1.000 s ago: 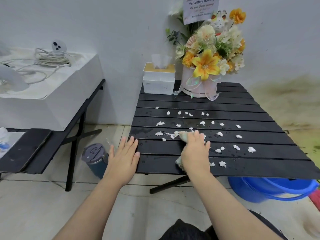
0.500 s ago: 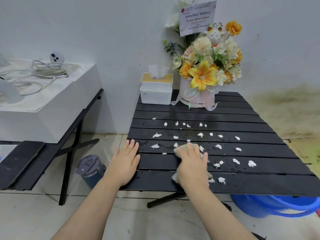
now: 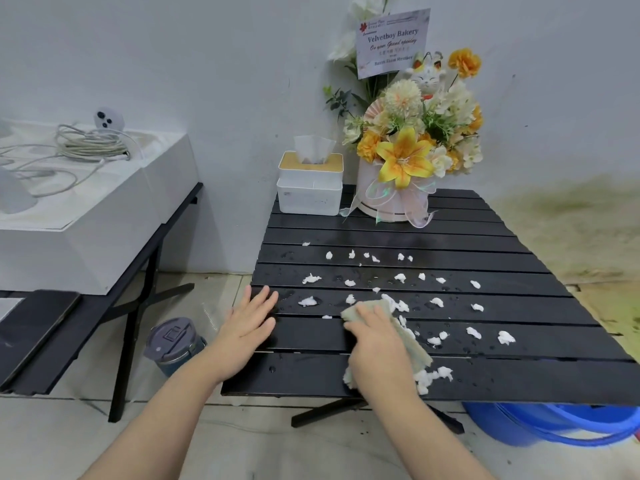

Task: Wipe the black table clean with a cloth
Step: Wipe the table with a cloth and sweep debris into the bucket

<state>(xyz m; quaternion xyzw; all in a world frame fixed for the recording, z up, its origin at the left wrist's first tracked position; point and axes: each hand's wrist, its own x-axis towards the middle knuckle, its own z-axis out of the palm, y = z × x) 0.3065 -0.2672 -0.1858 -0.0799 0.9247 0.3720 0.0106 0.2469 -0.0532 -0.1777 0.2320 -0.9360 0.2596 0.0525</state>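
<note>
The black slatted table (image 3: pixel 485 379) is wet and strewn with several white paper scraps (image 3: pixel 505 337). My right hand (image 3: pixel 377 344) presses flat on a pale green cloth (image 3: pixel 414 344) near the table's front edge, and a clump of scraps (image 3: pixel 433 375) is heaped at the cloth's right side. My left hand (image 3: pixel 247 327) lies flat with fingers spread on the table's front left corner, holding nothing.
A white tissue box (image 3: pixel 310 188) and a flower arrangement (image 3: pixel 412 154) stand at the table's back. A blue basin (image 3: pixel 540 427) sits on the floor under the right side, a dark tumbler (image 3: pixel 173 344) at the left. A white box with cables (image 3: pixel 79 188) rests on a side bench.
My right hand has dragged the cloth toward the front edge, gathering scraps beside it. The view has shifted so the table sits lower and nearer. My left hand stays at the corner.
</note>
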